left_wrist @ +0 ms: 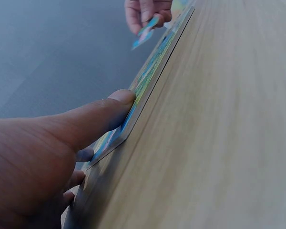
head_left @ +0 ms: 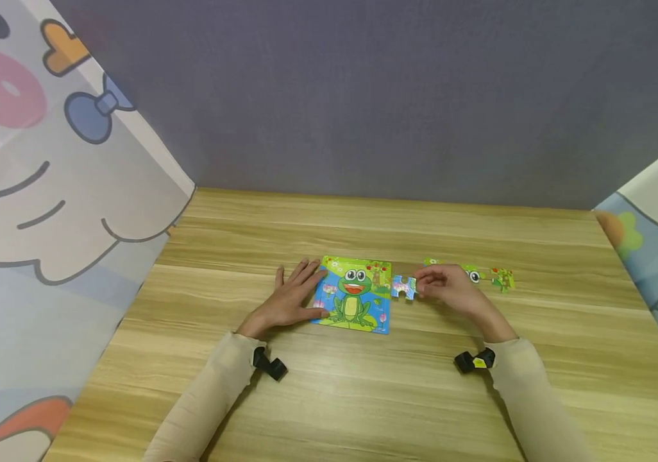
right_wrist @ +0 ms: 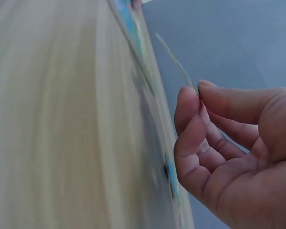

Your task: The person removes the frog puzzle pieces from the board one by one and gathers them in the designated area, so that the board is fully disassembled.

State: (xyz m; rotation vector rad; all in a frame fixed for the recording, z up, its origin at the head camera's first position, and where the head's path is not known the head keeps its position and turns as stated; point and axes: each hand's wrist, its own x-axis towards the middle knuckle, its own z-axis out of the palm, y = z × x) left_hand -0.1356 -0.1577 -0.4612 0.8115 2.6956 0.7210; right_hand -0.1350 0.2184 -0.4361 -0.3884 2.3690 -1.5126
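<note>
A square puzzle board point(head_left: 352, 295) with a green frog picture lies flat on the table. On its left edge rests my left hand point(head_left: 291, 301), fingers spread and thumb at the lower left corner; the left wrist view shows the thumb point(left_wrist: 121, 97) on top of the board. Between thumb and fingertips my right hand point(head_left: 450, 289) pinches a jigsaw piece point(head_left: 403, 287), blue and pink with knobs and notches. The piece is held just right of the board, above the table. Edge-on in the right wrist view, the piece point(right_wrist: 176, 59) looks thin.
Loose puzzle pieces lie to the right, partly behind my right hand: one with a frog eye point(head_left: 473, 276) and a green one with red spots point(head_left: 503, 280). The wooden table point(head_left: 352, 398) ends at a grey panel point(head_left: 375, 102) behind. Cartoon-printed fabric point(head_left: 34, 192) stands at the left.
</note>
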